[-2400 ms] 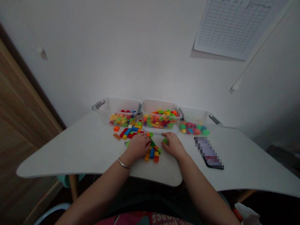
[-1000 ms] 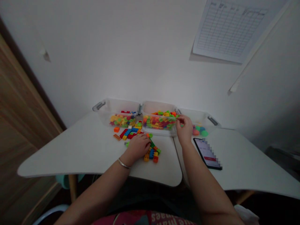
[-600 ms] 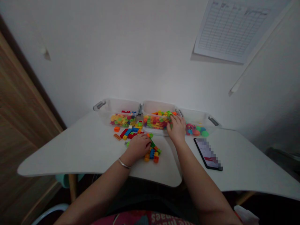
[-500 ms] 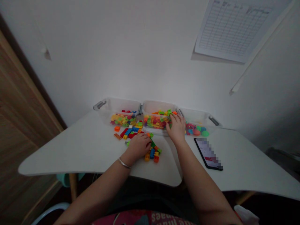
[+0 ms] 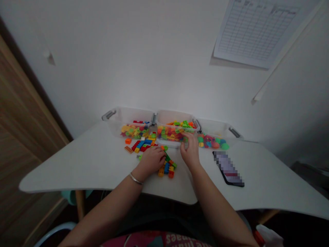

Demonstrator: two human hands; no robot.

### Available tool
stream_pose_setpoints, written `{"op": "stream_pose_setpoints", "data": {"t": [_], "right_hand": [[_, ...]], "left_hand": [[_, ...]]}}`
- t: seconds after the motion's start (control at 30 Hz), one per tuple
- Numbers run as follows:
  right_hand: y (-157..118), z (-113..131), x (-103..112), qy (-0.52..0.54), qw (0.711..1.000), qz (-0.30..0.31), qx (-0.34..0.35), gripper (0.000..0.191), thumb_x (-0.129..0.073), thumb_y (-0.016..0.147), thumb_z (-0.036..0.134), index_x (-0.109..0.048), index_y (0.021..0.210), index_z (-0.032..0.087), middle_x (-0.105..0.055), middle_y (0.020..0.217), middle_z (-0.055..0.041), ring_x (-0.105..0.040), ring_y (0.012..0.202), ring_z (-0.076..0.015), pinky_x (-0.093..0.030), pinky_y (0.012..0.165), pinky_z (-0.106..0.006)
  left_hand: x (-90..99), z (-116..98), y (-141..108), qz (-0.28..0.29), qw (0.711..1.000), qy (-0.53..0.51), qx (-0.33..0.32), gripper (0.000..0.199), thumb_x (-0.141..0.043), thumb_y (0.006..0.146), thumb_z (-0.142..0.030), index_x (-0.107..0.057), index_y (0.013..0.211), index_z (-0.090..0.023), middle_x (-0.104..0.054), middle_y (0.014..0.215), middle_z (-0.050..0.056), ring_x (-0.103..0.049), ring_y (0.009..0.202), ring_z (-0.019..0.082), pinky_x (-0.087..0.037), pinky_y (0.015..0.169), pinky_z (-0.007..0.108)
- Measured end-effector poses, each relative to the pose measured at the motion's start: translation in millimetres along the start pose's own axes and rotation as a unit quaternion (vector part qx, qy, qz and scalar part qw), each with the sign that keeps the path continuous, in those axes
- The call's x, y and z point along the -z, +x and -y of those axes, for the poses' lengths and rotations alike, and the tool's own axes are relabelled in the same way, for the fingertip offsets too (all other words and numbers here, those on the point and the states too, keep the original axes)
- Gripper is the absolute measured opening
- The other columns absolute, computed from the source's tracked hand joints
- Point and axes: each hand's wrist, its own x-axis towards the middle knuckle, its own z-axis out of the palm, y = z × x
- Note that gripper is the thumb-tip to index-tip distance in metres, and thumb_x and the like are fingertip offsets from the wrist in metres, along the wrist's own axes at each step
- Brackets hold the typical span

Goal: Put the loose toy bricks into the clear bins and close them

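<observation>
Home rm w/ white desk (image 5: 77, 168), wall chart (image 5: 257, 34), wood panel (image 5: 23, 137).

White wall (image 5: 128, 61), paper chart (image 5: 257, 34), wood panel (image 5: 25, 137)

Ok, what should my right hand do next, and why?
Probably reach your right hand down to the loose bricks beside your left hand: they lie just in front of the middle bin, within easy reach. I can't tell whether its fingers hold anything.
</observation>
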Motion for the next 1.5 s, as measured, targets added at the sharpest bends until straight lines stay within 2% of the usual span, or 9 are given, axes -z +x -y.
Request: {"op": "stream_pose_setpoints", "data": {"t": [0.2,0.37,0.57,0.77,0.87,1.0,1.17,1.3,1.5], "right_hand": [[-25,-14,-20,0.071,0.978,0.196,0.021,0.048,-0.039,0.08,0.004,-0.066,0.116,0.021,-0.067,0.122,-0.0079,-0.058,0.117,-0.0204,-0.043,0.107,-0.043],[-25,-20,-32,0.085,0.961,0.263,0.021,0.066,-0.037,0.072,-0.005,-0.062,0.126,0.023,-0.064,0.13,-0.0063,-0.057,0.123,-0.0169,-0.042,0.11,-0.041],[-18,-15,-39,0.027,0.957,0.285,0.049,0.061,-0.045,0.074,-0.007,-0.065,0.123,0.024,-0.061,0.133,-0.007,-0.055,0.124,-0.0179,-0.043,0.109,-0.036],[-18,-13,-36,-0.034,0.959,0.282,0.014,0.026,-0.055,0.085,0.008,-0.073,0.099,0.02,-0.061,0.132,-0.0093,-0.057,0.121,-0.021,-0.044,0.107,-0.038],[-20,-12,-31,-0.043,0.959,0.28,0.003,0.017,-0.058,0.086,0.014,-0.072,0.093,0.02,-0.062,0.131,-0.0093,-0.058,0.118,-0.0226,-0.045,0.106,-0.041],[-21,-9,-25,-0.027,0.967,0.253,-0.004,0.025,-0.058,0.083,0.01,-0.068,0.105,0.017,-0.061,0.132,-0.0113,-0.055,0.123,-0.0226,-0.043,0.108,-0.04],[-19,-3,-25,0.027,0.958,0.278,0.064,0.048,-0.045,0.084,0.001,-0.062,0.123,0.021,-0.064,0.13,-0.006,-0.058,0.12,-0.0176,-0.043,0.107,-0.036],[-20,-3,-28,0.051,0.953,0.291,0.06,0.044,-0.046,0.083,0.0,-0.068,0.114,0.022,-0.069,0.121,-0.004,-0.062,0.113,-0.018,-0.045,0.104,-0.035],[-25,-14,-28,-0.012,0.97,0.244,0.005,0.031,-0.053,0.081,0.005,-0.071,0.1,0.022,-0.068,0.109,-0.0068,-0.061,0.106,-0.0211,-0.048,0.097,-0.036]], "left_hand": [[0.5,-1,-1,-0.004,1.0,-0.002,0.002,0.019,-0.054,0.088,-0.02,-0.072,0.091,-0.018,-0.07,0.095,0.009,-0.061,0.099,0.024,-0.048,0.092,0.039],[-0.1,-1,0,-0.003,1.0,-0.009,0.003,0.018,-0.055,0.087,-0.02,-0.072,0.091,-0.018,-0.07,0.095,0.009,-0.061,0.1,0.024,-0.048,0.093,0.039],[-2.3,0,0,-0.005,1.0,0.002,0.001,0.018,-0.054,0.087,-0.02,-0.072,0.091,-0.018,-0.07,0.094,0.009,-0.061,0.098,0.024,-0.049,0.091,0.039],[-0.2,-1,1,0.0,1.0,0.004,0.002,0.02,-0.053,0.088,-0.021,-0.072,0.09,-0.018,-0.07,0.093,0.009,-0.061,0.097,0.024,-0.049,0.09,0.04],[0.1,-1,1,-0.001,1.0,0.005,-0.003,0.019,-0.053,0.088,-0.021,-0.072,0.089,-0.018,-0.07,0.093,0.009,-0.061,0.097,0.024,-0.049,0.089,0.039],[-0.1,-1,1,-0.005,1.0,0.003,-0.001,0.019,-0.053,0.088,-0.023,-0.071,0.089,-0.018,-0.069,0.093,0.009,-0.061,0.097,0.023,-0.049,0.089,0.038],[-0.2,-1,0,-0.001,1.0,0.007,-0.002,0.019,-0.053,0.089,-0.021,-0.072,0.09,-0.017,-0.07,0.093,0.009,-0.061,0.098,0.023,-0.049,0.091,0.038],[-2.5,0,0,-0.002,1.0,0.009,-0.003,0.019,-0.053,0.088,-0.021,-0.072,0.093,-0.017,-0.07,0.095,0.009,-0.061,0.1,0.024,-0.049,0.092,0.039],[-4.2,2,-1,-0.005,1.0,0.001,0.003,0.019,-0.054,0.088,-0.022,-0.072,0.091,-0.017,-0.07,0.094,0.009,-0.061,0.099,0.024,-0.048,0.092,0.038]]}}
